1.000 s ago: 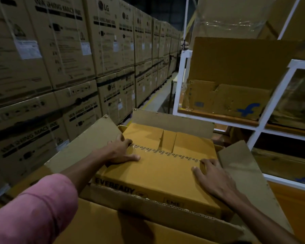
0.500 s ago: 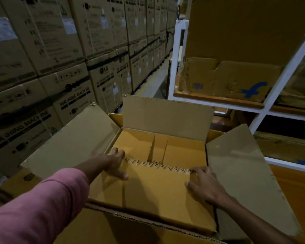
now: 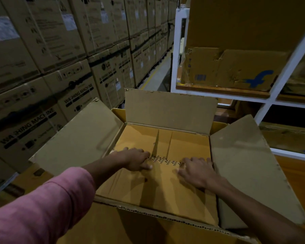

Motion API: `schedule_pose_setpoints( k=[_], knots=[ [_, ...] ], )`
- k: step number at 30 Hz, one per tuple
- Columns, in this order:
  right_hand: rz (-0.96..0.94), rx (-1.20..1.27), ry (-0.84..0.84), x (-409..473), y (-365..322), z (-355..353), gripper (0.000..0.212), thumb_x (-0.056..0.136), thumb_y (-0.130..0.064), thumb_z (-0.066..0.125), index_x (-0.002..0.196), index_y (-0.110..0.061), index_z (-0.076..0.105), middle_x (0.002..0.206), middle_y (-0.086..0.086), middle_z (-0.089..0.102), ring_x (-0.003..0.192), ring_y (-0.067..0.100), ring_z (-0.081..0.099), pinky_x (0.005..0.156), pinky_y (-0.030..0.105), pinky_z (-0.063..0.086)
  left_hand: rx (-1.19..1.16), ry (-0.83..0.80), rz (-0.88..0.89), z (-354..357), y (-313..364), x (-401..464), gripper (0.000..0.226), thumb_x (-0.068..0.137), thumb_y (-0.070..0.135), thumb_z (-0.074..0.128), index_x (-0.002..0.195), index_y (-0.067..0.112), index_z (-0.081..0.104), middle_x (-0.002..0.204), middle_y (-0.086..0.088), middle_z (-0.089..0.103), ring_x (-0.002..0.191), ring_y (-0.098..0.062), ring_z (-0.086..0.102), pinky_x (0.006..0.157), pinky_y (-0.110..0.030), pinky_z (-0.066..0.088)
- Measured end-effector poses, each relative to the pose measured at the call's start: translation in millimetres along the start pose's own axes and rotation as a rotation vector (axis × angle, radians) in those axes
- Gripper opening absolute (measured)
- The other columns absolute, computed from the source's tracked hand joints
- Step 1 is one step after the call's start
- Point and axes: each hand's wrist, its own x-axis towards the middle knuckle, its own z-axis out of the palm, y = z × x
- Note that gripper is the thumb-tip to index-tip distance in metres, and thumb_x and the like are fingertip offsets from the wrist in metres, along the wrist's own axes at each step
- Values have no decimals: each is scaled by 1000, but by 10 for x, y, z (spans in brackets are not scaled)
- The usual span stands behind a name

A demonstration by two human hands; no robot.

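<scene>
Left hand [image 3: 137,159] lies palm-down on the yellow inner box [image 3: 157,189], fingers slightly bent, fingertips pressing the top panel; nothing is grasped. Right hand [image 3: 195,170] lies flat on the same panel, fingers spread. A printed tape strip [image 3: 165,161] runs between the hands. The inner box sits directly beneath both palms, inside the outer carton [image 3: 169,110], whose flaps stand open around the hands. Stacked washing-machine cartons [image 3: 42,110] stand left of the left hand.

A pink sleeve [image 3: 42,205] (soft, ribbed knit) covers the left arm; the right forearm is bare.
</scene>
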Motion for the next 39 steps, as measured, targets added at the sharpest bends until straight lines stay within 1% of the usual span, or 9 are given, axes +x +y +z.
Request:
schedule_pose_setpoints(
  k=[4,7,11,17,23,26,30,35,39],
  knots=[
    [-66,230,248,-72,15,-423,44,107,-48,39,132,-18,58,113,4,71,100,19,67,90,41,54,-61,382,-90,-435,172,-237,55,106,60,24,120,21,60,106,-7,67,99,-24,64,93,-47,50],
    [-178,559,77,-214,36,-831,21,107,-24,51,122,-18,63,84,2,77,56,7,63,51,28,52,-217,607,-177,-736,209,-362,56,106,59,26,95,17,61,89,-9,67,76,-26,64,75,-44,58],
    [-366,635,-407,-435,-97,-995,28,100,-8,61,122,-23,68,80,-4,74,60,8,59,54,24,47,-128,363,-175,-815,403,-573,33,107,44,44,116,16,60,101,-7,66,75,-22,70,66,-37,60],
    [-439,527,-737,-468,-450,-523,33,98,-9,65,130,-16,66,109,8,73,81,15,72,71,29,63,298,101,-116,-36,636,-725,51,103,36,51,150,16,40,144,-15,50,129,-38,49,101,-57,40],
    [-595,-33,-219,-211,-679,-133,23,102,-28,54,119,-15,64,107,6,68,96,26,63,84,48,55,549,90,-48,443,694,-902,64,104,43,50,154,6,32,154,-24,33,142,-46,30,108,-64,31],
    [-638,-324,-157,-107,-674,60,35,102,-41,43,110,-14,64,105,9,66,103,31,61,95,49,49,548,115,-37,461,758,-920,66,103,46,52,152,6,35,155,-24,33,142,-45,30,109,-63,31],
    [-689,-632,-70,-32,-617,169,56,105,-51,29,110,-14,71,111,9,69,116,29,58,124,57,6,501,101,-55,439,744,-898,69,101,46,57,151,4,34,152,-23,38,139,-44,34,108,-62,32],
    [-526,-519,52,-176,-704,-332,48,107,-45,35,105,-10,68,100,11,68,92,31,66,92,48,53,463,37,-26,373,709,-837,61,103,42,55,150,7,39,148,-20,45,133,-41,42,105,-60,35],
    [-295,-562,40,-261,-524,-793,31,103,-41,52,114,-15,65,106,7,64,99,27,67,81,42,58,404,17,54,144,875,-731,45,106,32,45,146,13,46,146,-16,49,129,-37,46,102,-57,38]
  ],
)
